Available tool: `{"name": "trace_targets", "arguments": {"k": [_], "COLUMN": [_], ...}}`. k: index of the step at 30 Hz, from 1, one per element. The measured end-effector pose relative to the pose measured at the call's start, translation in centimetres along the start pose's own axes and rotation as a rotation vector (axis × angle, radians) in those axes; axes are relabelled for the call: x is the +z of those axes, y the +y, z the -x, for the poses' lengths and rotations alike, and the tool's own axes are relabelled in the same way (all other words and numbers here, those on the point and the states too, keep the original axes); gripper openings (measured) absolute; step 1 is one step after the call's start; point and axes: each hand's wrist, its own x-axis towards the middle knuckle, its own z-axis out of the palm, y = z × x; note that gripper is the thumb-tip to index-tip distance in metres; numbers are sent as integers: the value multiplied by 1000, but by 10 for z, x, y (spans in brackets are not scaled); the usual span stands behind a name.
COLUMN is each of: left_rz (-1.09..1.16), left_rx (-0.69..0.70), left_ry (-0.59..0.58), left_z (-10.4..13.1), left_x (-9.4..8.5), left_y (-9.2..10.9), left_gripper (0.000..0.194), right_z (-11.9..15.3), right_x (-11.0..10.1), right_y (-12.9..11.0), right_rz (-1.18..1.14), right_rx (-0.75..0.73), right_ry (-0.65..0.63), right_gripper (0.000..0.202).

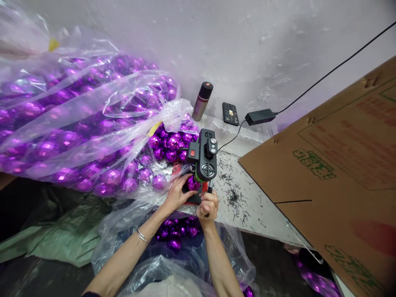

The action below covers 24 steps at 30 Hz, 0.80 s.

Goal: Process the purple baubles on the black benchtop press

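Note:
A small black bench machine with a red switch stands on the table in the middle. Under its head sits a shiny purple ball. My left hand is at the ball's left side, thumb and fingers spread around it and touching it. To the right, my right hand is closed around the black handle of the machine's lever. More purple balls lie behind and left of the machine. A clear bag holding purple balls is below my wrists.
A large clear bag of purple balls fills the left. Behind the machine are a spray can, a phone and a power adapter. Small black pins litter the table; a cardboard box stands right.

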Motion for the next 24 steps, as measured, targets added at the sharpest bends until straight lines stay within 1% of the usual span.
{"name": "trace_targets", "arguments": {"k": [3,5,7,9,11,14,15,17,19,20,21,23,24], "left_rz": [4,14,18,15,11,-10,-22,-41,-32,-31,-40,-141,-225], "left_rx": [-6,-16,-27,-33,-16,75,110,153,147,134,117,73,41], "left_ry": [-8,-16,-21,-25,-24,-9,-8,-11,9,43,86,186,209], "left_z": [-1,-3,-7,-9,-6,15,26,45,52,48,38,5,-16], "left_x": [-1,-2,-3,-4,-4,-7,-9,-16,-28,-35,-42,-55,-59], "left_y": [0,1,2,3,3,6,8,13,20,23,25,24,22], "left_gripper": [61,61,61,62,61,61,64,75,84,80,71,50,43], "right_z": [-8,-22,-42,-65,-84,-97,-97,-92,-85,-82,-80,-77,-77], "right_x": [-5,-11,-15,-18,-18,-18,-18,-18,-19,-19,-19,-18,-18], "right_y": [-2,-9,-19,-31,-39,-44,-44,-43,-42,-42,-42,-42,-42], "right_rz": [2,3,-13,-41,-63,-70,-69,-66,-62,-60,-58,-55,-56], "right_rx": [-21,7,83,198,293,326,315,290,277,275,275,277,276], "right_ry": [-20,-26,8,52,74,85,85,75,62,60,61,67,69], "right_gripper": [35,35,36,36,38,40,40,39,39,39,39,39,39]}}
